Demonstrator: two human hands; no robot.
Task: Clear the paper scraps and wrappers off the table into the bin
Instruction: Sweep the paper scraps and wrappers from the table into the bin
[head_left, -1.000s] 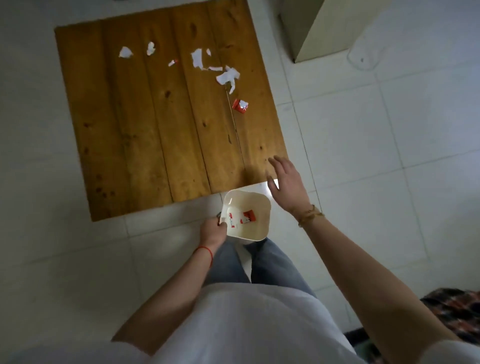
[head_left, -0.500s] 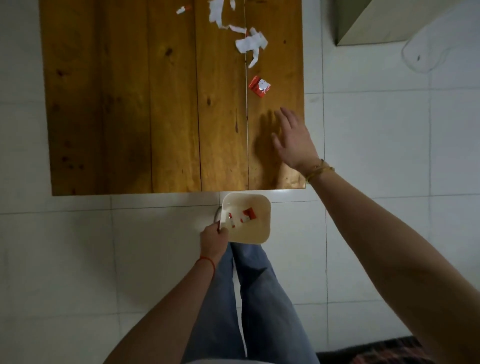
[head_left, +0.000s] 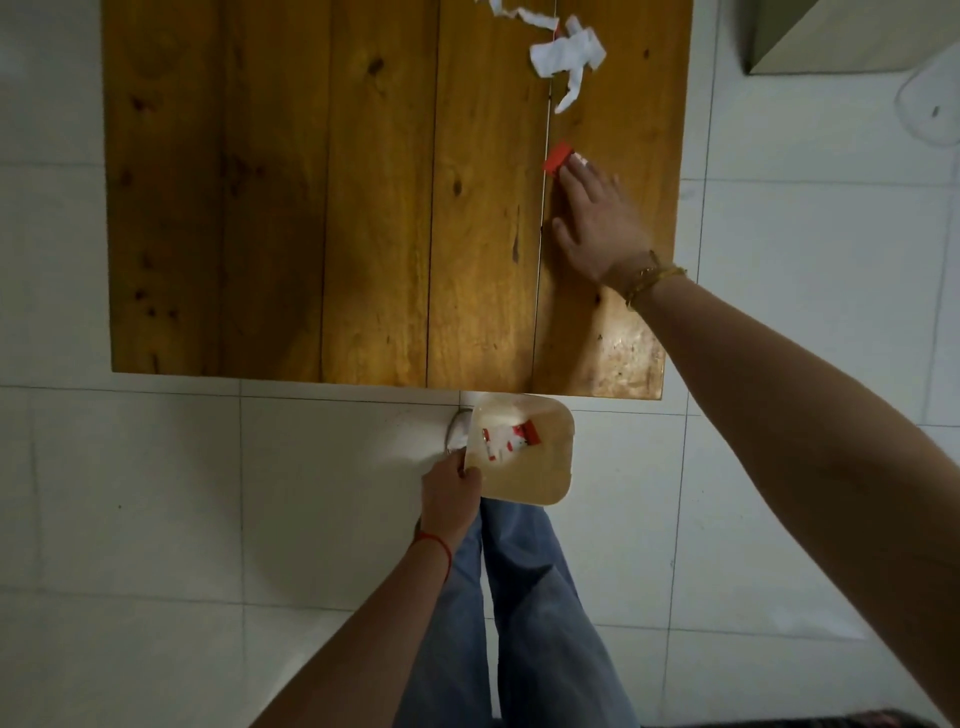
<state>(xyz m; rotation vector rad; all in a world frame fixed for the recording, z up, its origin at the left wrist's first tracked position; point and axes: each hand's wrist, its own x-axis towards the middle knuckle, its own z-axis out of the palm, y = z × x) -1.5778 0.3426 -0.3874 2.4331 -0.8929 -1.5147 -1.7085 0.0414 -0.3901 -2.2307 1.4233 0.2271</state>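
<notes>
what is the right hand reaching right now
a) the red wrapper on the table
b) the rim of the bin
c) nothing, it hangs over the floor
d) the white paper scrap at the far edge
a: the right hand lies flat over the table with its fingertips at the red wrapper; the white paper scrap lies farther off, and the left hand holds the bin.

No text, label, brand or number can be read anywhere in the head view. The red wrapper (head_left: 558, 160) on the wooden table (head_left: 322, 208) shows only red and white patches (too small and blurred to make out any print). The red-and-white wrappers (head_left: 506, 440) lying in the cream bin (head_left: 550, 467) carry marks that do not resolve into letters. The white paper scraps (head_left: 566, 54) look blank.
</notes>
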